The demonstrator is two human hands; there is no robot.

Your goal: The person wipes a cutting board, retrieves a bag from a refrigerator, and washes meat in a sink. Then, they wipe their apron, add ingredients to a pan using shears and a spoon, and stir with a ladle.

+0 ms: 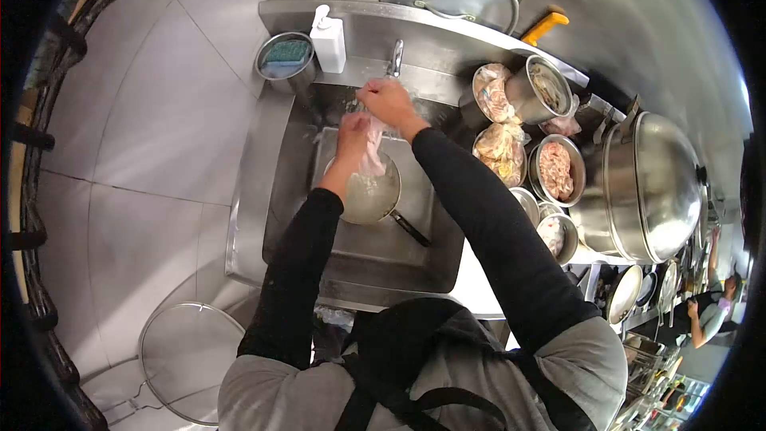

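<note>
My left hand (351, 137) is closed around a pale pink, limp piece (373, 156) that hangs down over the sink; it is too blurred for me to tell its kind. Just under the tap (396, 57), my right hand (388, 102) has its fingers drawn together at the upper end of the same piece. Water splashes around both hands. Below them a frying pan (375, 198) with cloudy water rests on the bottom of the steel sink (343, 267), its black handle (411, 228) pointing to the lower right.
A white pump bottle (328, 41) and a steel pot with a green sponge (288, 53) stand at the back left. On the right are bowls of raw meat (556, 171), bagged food (501, 148) and a large steamer (650, 183). A round strainer (189, 359) lies lower left. Another person (702, 311) works far right.
</note>
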